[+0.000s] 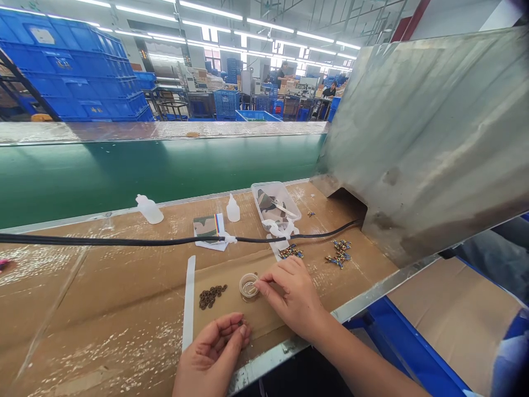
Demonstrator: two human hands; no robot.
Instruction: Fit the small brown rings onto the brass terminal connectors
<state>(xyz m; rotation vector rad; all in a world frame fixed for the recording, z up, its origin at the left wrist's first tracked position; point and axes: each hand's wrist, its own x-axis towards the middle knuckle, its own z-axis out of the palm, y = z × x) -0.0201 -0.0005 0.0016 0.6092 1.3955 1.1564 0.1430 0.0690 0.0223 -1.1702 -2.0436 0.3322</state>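
My left hand (pixel 217 353) is near the table's front edge, thumb and fingertips pinched on a small dark piece that is mostly hidden. My right hand (pixel 291 292) reaches over a small round clear cup (pixel 248 286), thumb and forefinger pinched at its right rim; what they hold is too small to make out. Left of the cup, a pile of small brown rings (pixel 211 296) lies on the brown paper. Just beyond my right hand sits a cluster of small metallic and blue parts (pixel 291 251), with more such parts (pixel 339 253) farther right.
A black cable (pixel 103 241) crosses the table (pixel 124 298). Behind it are two white bottles (pixel 150 209) (pixel 233 208), a camouflage patch (pixel 205 226) and a clear tray (pixel 295 208). A metal housing (pixel 430 138) stands right; a green belt (pixel 165 165) runs behind.
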